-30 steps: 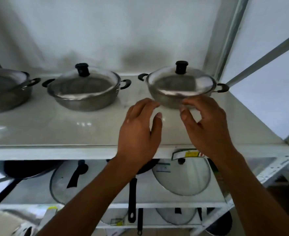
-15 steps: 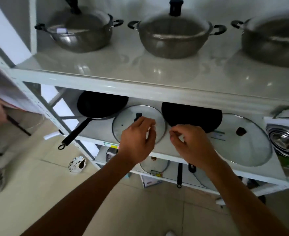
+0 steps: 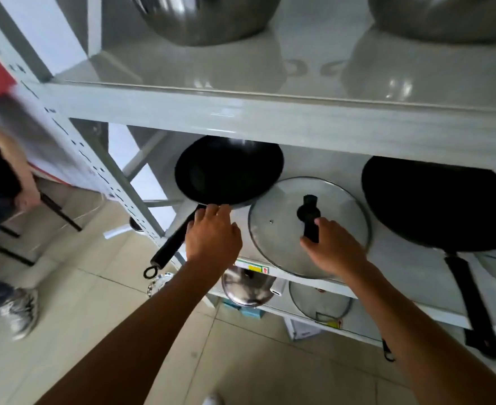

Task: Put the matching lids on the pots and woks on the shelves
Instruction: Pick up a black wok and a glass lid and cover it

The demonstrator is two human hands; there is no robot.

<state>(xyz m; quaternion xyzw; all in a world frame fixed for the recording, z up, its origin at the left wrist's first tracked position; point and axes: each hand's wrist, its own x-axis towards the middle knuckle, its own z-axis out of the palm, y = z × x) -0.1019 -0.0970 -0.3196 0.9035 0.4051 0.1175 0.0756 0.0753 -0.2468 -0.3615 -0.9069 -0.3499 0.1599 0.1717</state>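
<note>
right grip: my right hand [image 3: 336, 251] is closed around the glass lid [image 3: 308, 226]'s black handle.
left grip: my left hand [image 3: 213, 236] touches the wok [image 3: 229, 171]'s rim, seemingly unclamped.
lid: flat on the middle shelf [image 3: 401, 258], beside the wok.
risk: tilting while lifting could knock glass against the wok's rim.

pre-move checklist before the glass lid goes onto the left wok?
1. Right hand on the handle of the glass lid: ok, fingers at the handle's near end; full closure cannot tell.
2. Left hand steadying the left wok: ok, fingertips at its near rim beside the wok handle; grip cannot tell.
3. Wok free of contents: ok, inside looks bare and dark.
4. Lid flat on the middle shelf, not lifted: ok.
5. Lid size matches wok: cannot tell; similar width in this view.
6. Clearance under the upper shelf: cannot tell; wok's far part sits beneath it.
</note>
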